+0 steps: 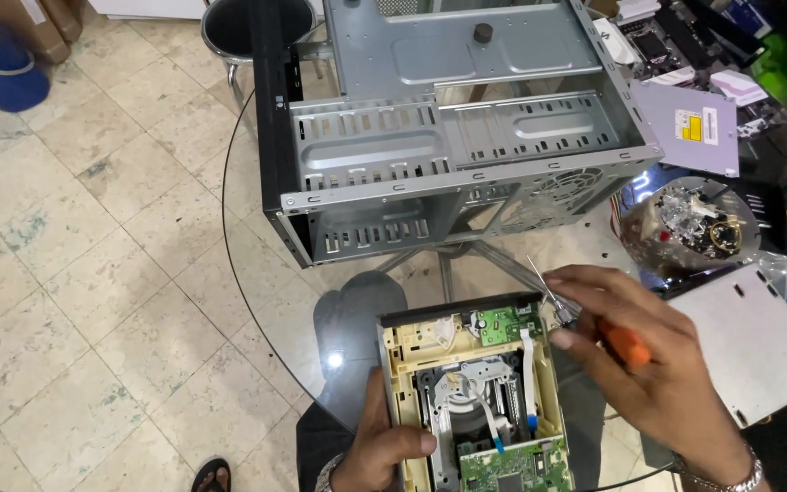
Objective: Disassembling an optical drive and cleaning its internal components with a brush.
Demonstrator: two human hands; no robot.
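While my left hand (384, 446) clamps the near left edge of the opened optical drive with its cream plastic frame and green circuit boards (474, 401), low in the middle of the frame, my right hand (644, 360) is closed around an orange-handled screwdriver (626, 344) whose thin metal shaft points up and left past the drive's far right corner. The drive sits on the round glass bench (266, 301), just below the open grey steel computer case (453, 137) that fills the upper centre.

I judge the drive light for its size but not stiff all over: with its cover off, the plastic frame can flex, and the pale ribbon cables, the laser sled and the bare boards inside are fragile. I would keep my fingers off those parts and hold it by the long outer side walls, as my left thumb and fingers do now. Glass under it is slippery, so the drive may skate if I press sideways with the tool.

At the right of the frame lie a flat grey metal cover plate (749, 346), a clear bag of small parts (694, 223) and a second, closed silver drive (685, 128).
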